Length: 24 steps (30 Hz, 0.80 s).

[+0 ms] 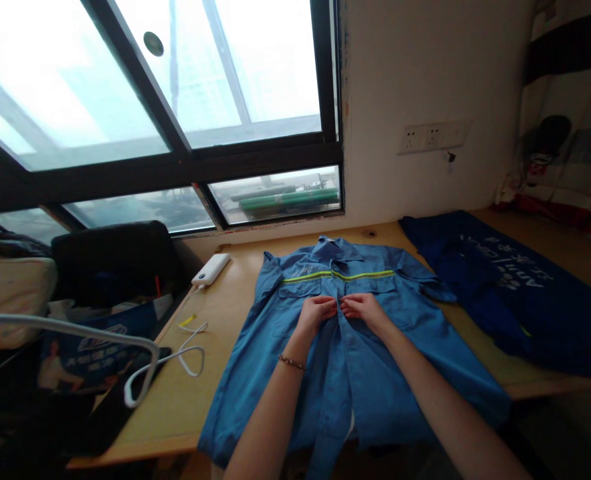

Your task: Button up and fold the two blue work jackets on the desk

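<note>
One bracelet (292,363) sits behind the left hand (317,313), which, like the right hand (366,311), has its fingertips drawn together, pinching the front of one blue shirt (385,363) spread on one wooden table (238,293), between one white power bank (211,270) and one dark-blue garment (520,293). Beyond, one wall panel (454,134) shows two sockets (410,139).

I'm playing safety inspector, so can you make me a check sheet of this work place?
Surface: wooden table.
Job's things: blue shirt, spread front up, yellow stripe across its chest.
Clutter: dark blue garment at right; white device at left.
Hands: left hand and right hand both pinch the shirt's front near the middle.
Cables: white cable from the device, loosely looped.
Surroundings: bright window, wall sockets.
</note>
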{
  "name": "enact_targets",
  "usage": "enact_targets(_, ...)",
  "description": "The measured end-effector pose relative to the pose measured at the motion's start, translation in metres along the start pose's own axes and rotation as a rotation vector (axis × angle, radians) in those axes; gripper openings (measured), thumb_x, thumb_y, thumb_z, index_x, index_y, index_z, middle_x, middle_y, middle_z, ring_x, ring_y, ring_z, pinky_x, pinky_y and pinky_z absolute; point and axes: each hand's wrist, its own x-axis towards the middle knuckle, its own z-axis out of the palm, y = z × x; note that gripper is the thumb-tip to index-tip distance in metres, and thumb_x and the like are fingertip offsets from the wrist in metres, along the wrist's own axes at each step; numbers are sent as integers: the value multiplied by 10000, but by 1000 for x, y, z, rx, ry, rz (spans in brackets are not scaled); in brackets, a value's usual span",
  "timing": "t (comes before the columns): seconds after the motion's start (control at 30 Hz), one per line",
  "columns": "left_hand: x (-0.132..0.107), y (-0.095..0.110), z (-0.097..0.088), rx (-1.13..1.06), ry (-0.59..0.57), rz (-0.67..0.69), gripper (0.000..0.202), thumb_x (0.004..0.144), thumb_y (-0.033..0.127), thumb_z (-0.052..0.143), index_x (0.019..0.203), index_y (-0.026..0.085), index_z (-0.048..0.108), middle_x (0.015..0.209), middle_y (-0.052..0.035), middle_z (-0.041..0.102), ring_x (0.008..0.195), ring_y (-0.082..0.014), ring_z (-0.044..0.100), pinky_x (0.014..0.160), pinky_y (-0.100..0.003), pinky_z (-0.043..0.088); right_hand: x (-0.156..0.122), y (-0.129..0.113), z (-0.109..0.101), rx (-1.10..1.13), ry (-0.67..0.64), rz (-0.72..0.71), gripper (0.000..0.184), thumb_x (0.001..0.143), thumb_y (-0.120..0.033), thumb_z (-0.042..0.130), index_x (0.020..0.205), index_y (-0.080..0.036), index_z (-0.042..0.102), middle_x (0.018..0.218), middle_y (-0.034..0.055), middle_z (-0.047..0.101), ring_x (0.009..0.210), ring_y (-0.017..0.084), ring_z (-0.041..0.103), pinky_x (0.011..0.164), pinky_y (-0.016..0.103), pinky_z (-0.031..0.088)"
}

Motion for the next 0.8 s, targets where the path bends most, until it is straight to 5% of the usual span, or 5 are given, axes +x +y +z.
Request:
enact_targets(0.2,-3,-1,12,43,18,-6,301,572,351,701,700,93,613,581,-30,591,503,-82,541,488,-179,424,2,8,5,-536,202,-291,135,646,-297,588,664,-164,578,524,3,606,487,131,559,493,228,400)
enact_targets(0.37,-1,-8,16,-15,165,8,303,497,234,747,695,117,549,555,25,546,471,-66,511,450,-168,395,-4,7,12,-852,277,-380,69,674,-253,552,694,-187,556,496,-30,565,483,113,526,502,207,348)
enact_targets(0.57,1,-5,15,-221,186,-171,258,574,77,667,744,136,481,539,30,537,459,-80,538,455,-182,427,-2,10,13,-799,240,-418,126,678,-268,563,774,-193,533,471,-59,524,458,106,502,479,196,322)
enact_targets(0.8,4,-5,12,-293,207,-223,239,634,27,590,799,141,462,567,28,534,453,-72,535,430,-164,409,0,12,12,-717,209,-407,190,676,-274,568,836,-192,510,452,-79,503,428,101,488,471,196,326)
